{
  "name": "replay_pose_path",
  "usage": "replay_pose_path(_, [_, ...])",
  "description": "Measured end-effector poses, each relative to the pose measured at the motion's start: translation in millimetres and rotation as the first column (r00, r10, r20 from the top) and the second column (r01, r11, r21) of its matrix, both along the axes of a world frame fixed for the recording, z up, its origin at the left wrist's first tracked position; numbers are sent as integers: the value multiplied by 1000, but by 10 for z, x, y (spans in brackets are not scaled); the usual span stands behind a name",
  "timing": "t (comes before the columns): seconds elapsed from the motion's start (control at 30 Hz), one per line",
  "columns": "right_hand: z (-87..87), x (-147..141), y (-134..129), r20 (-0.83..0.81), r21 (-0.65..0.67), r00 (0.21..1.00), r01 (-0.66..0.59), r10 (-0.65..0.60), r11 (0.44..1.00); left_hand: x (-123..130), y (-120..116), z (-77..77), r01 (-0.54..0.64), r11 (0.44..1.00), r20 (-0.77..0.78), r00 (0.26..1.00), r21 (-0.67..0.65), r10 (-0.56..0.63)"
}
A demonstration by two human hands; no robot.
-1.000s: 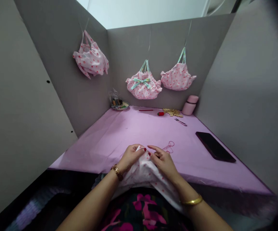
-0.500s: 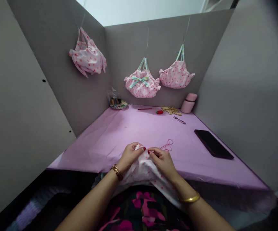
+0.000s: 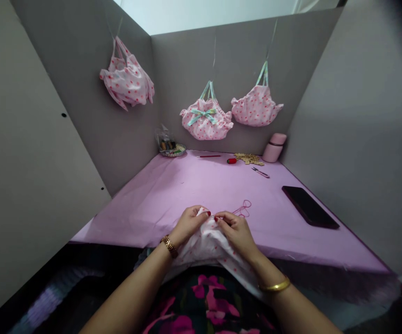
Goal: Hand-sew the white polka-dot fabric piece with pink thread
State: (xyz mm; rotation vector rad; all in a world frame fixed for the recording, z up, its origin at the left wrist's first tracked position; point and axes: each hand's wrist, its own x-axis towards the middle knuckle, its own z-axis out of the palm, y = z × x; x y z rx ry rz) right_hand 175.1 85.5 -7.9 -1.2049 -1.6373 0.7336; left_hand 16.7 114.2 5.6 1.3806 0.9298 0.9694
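Note:
A white fabric piece with pink dots (image 3: 209,246) drapes from the table's front edge over my lap. My left hand (image 3: 189,226) pinches its upper edge between thumb and fingers. Close beside it, my right hand (image 3: 236,232) is closed with thumb and forefinger together at the same edge; whether a needle is between them is too small to see. Loops of pink thread (image 3: 244,208) lie on the table just beyond my right hand.
The table has a lilac cover (image 3: 145,204). A phone (image 3: 308,206) lies at right. Thread snips (image 3: 260,172), a red thread spool (image 3: 232,161), a pink flask (image 3: 274,147) and a small basket (image 3: 173,152) stand farther back. Dotted garments (image 3: 206,120) hang on grey partitions (image 3: 187,60).
Both hands keep almost the same pinch on the fabric. The view has shifted very slightly; nothing on the table has visibly moved.

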Motion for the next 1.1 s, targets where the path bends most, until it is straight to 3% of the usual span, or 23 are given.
replay_pose_path(0.57, [-11, 23, 4, -52, -20, 998, -40, 39, 999, -9, -1, 31, 33, 999, 22, 999, -10, -33])
replay_pose_path(1.1, [-8, 2, 5, 13, -18, 1000, -18, 18, 1000, -13, 28, -15, 90, 996, 38, 995, 6, -90])
